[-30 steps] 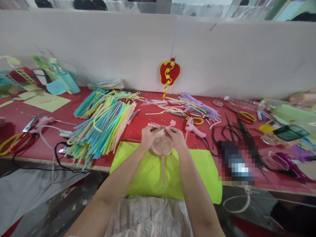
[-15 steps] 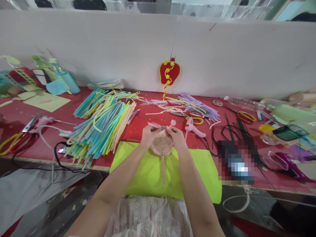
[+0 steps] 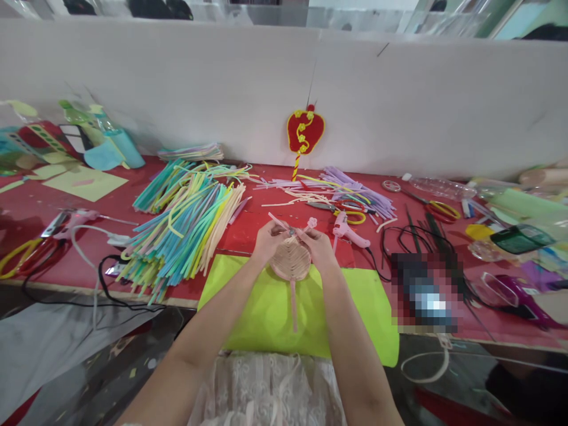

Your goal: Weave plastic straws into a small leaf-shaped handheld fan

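Observation:
A pink pipe cleaner (image 3: 277, 221) is pinched between my two hands. My left hand (image 3: 268, 242) is closed on its straight end, which points up and left. My right hand (image 3: 320, 244) pinches it near a small pink loop-petalled flower shape (image 3: 312, 223) sticking up above the fingers. Just below the fingertips lies a round pinkish-beige fan (image 3: 291, 258) built from rows of pipe cleaners, its handle (image 3: 293, 305) towards me. Whether the fingers also touch the fan's top edge, I cannot tell. The fan rests on a bright yellow-green sheet (image 3: 359, 313).
Left lies a big pile of pastel pipe cleaners (image 3: 177, 228). A pink glue gun (image 3: 349, 231) and scissors (image 3: 350, 214) lie right of my hands, by purple pipe cleaners (image 3: 355, 192). A red fan (image 3: 306, 131) leans on the white partition (image 3: 199, 89). Black cables (image 3: 399, 236) run right.
The straight end of the pink pipe cleaner has tilted more steeply upward, and the flower shape has shifted slightly right and down. The fan has stayed in place.

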Motion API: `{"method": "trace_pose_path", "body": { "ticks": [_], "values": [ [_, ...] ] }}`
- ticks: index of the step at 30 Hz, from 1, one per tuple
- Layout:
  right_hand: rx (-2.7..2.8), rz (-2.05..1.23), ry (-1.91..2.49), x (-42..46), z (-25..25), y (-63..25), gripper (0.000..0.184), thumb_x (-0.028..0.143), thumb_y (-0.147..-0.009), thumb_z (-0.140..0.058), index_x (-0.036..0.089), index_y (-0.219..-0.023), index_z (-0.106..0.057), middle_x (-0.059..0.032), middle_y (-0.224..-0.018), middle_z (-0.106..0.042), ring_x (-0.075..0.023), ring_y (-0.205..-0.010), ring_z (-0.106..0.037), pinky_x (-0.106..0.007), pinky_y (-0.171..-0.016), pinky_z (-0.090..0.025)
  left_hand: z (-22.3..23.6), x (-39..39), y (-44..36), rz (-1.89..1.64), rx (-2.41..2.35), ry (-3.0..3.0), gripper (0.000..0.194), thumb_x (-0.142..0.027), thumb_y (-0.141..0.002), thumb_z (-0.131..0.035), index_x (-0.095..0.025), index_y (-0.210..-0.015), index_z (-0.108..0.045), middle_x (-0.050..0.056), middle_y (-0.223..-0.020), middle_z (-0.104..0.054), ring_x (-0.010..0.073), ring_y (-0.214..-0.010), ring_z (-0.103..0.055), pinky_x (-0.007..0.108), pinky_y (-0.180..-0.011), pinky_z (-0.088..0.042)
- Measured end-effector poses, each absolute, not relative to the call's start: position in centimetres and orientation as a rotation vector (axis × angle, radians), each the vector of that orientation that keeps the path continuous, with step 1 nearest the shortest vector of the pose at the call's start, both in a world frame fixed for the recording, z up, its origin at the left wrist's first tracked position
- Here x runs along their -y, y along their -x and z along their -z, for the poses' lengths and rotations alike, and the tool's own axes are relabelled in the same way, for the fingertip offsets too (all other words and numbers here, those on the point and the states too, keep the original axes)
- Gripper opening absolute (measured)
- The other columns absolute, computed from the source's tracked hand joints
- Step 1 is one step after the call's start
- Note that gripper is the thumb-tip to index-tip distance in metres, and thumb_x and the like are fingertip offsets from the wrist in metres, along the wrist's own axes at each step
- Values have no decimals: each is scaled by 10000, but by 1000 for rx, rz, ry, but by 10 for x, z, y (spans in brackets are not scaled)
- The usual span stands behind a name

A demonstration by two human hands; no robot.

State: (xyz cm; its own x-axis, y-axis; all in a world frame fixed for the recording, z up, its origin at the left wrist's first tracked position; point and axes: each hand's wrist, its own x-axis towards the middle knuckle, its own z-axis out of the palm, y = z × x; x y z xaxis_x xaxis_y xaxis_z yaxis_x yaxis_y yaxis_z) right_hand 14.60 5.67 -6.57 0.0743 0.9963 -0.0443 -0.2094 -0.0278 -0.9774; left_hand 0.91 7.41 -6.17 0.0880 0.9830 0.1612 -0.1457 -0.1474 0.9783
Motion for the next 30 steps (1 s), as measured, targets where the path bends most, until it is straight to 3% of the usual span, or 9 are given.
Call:
{"method": "trace_pose_path", "body": {
  "ticks": [19, 25, 30],
  "values": [
    [1210, -1178, 1205, -53, 60, -148, 263, 425, -622, -663, 169, -590, -610, 27, -555, -543, -106, -577, -477, -238, -596, -358, 72, -80, -5, -1076, -900, -1315, 236, -358, -664, -642, -133, -702, -585, -6, -643, -587, 85, -594, -539, 214, -622, -436],
    [1208, -1094, 1272, -55, 62, -149, 285, 437, -637, -641, 163, -573, -591, 32, -542, -528, -101, -559, -459, -232, -576, -342, 72, -80, -5, -1064, -966, -1438, 271, -403, -715, -584, -132, -713, -582, 15, -665, -604, 110, -634, -564, 234, -640, -447],
    [1206, -1069, 1296, -57, 64, -150, 289, 431, -637, -639, 162, -552, -575, 32, -523, -521, -99, -536, -450, -230, -553, -333, 64, -78, -5, -1051, -1021, -1466, 268, -377, -666, -635, -127, -761, -605, 31, -717, -633, 131, -664, -578, 249, -656, -455]
  ]
}}
